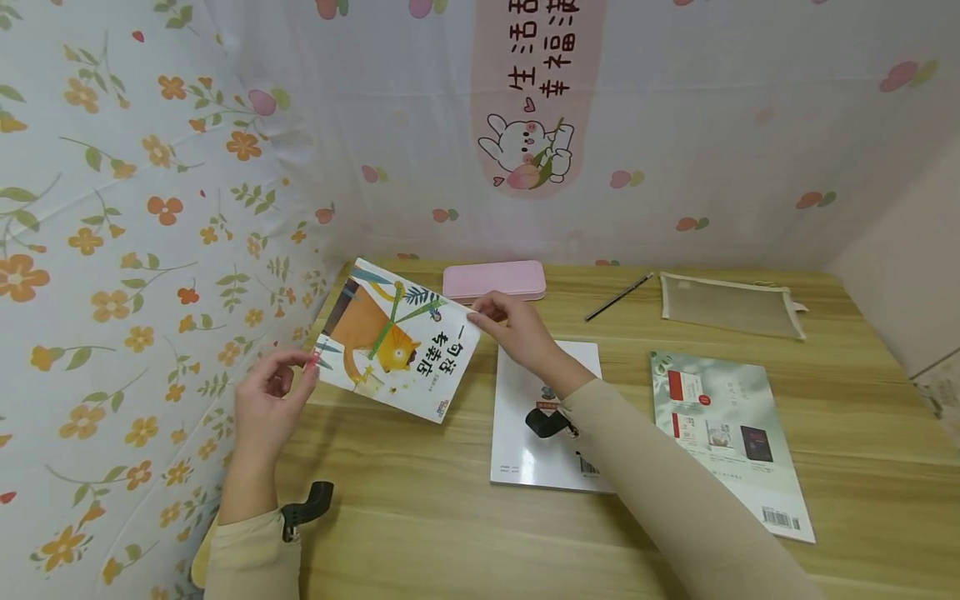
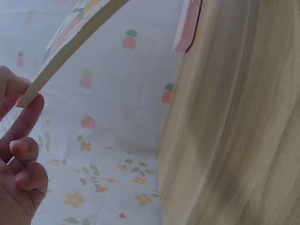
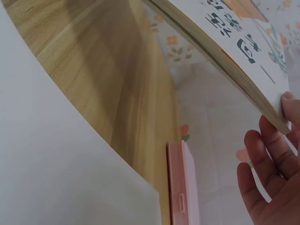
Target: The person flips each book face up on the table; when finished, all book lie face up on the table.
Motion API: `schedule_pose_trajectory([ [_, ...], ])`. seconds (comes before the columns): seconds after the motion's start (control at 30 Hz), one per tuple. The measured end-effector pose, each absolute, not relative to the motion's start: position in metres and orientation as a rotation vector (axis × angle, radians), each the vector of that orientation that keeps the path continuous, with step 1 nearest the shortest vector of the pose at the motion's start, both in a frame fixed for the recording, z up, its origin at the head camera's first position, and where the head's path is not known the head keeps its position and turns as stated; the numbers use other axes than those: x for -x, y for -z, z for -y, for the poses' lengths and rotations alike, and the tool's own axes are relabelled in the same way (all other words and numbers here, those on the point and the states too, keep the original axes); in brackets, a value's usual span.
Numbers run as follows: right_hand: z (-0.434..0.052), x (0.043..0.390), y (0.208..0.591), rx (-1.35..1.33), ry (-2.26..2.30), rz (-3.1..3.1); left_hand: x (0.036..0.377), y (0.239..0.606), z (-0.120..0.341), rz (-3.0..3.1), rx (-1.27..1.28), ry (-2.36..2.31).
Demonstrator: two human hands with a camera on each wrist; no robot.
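Note:
A paperback book [image 1: 397, 342] with an orange cat on its white cover is held up tilted over the left part of the table. My left hand [image 1: 272, 398] pinches its lower left corner between thumb and fingers; the left wrist view shows the book's page edge [image 2: 70, 49] in that grip. At the opposite corner my right hand [image 1: 525, 333] pinches the book, thumb on the cover, fingers underneath, as the right wrist view shows. Beneath my right forearm lies a white book [image 1: 517, 417], partly hidden by the sleeve.
A pink pencil case [image 1: 495, 280] lies at the back of the wooden table [image 1: 390, 517]. Right of it are a dark pencil [image 1: 618, 297] and a beige mesh pouch [image 1: 731, 307]. A pale green book [image 1: 720, 400] lies at the right. Patterned cloth [image 1: 375, 100] hangs behind and left.

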State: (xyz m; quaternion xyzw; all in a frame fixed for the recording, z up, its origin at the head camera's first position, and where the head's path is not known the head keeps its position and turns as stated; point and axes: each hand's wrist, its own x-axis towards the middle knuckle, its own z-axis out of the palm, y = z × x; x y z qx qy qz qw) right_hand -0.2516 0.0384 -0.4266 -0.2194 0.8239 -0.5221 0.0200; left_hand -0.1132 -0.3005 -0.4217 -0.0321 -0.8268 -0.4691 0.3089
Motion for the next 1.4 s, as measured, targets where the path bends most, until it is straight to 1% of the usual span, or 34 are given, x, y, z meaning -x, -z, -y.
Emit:
schedule_pose_trajectory([
  [0.23, -0.039, 0.252, 0.433, 0.665, 1.517, -2.537, 0.113, 0.428, 0.308, 2.421, -0.046, 1.194],
  [0.43, -0.041, 0.253, 0.442, 0.689, 1.399, -2.517, 0.111, 0.435, 0.313, 2.643, -0.049, 1.085],
  [0.77, -0.040, 0.255, 0.454, 0.875, 1.138, -2.575, 0.113, 0.439, 0.319, 3.009, -0.052, 1.040],
  [1.07, -0.037, 0.255, 0.462, 0.873, 0.919, -2.649, 0.112, 0.445, 0.315, 3.121, -0.105, 0.931],
  [1.23, -0.037, 0.255, 0.465, 0.854, 0.829, -2.704, 0.112, 0.449, 0.313, 3.162, -0.042, 0.821],
  [1.4, -0.037, 0.252, 0.469, 0.916, 0.650, -2.724, 0.109, 0.449, 0.310, 3.186, 0.018, 0.724],
])
